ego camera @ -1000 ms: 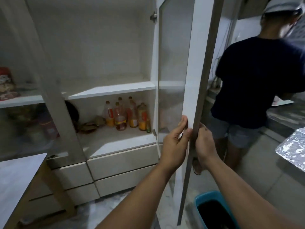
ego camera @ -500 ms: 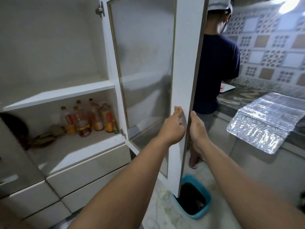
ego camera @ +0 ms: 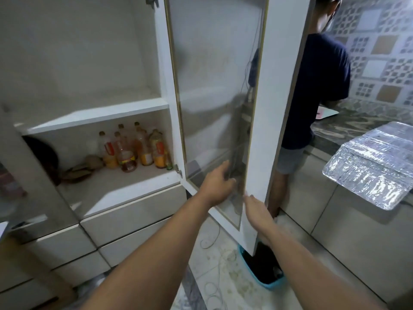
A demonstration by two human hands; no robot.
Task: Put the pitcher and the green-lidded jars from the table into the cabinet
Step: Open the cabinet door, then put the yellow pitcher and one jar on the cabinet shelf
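Both hands have slid down the cabinet door (ego camera: pixel 266 108), left hand (ego camera: pixel 218 186) spread-fingered against its glass, right hand (ego camera: pixel 257 209) loose-fingered beside its white edge, gripping nothing.
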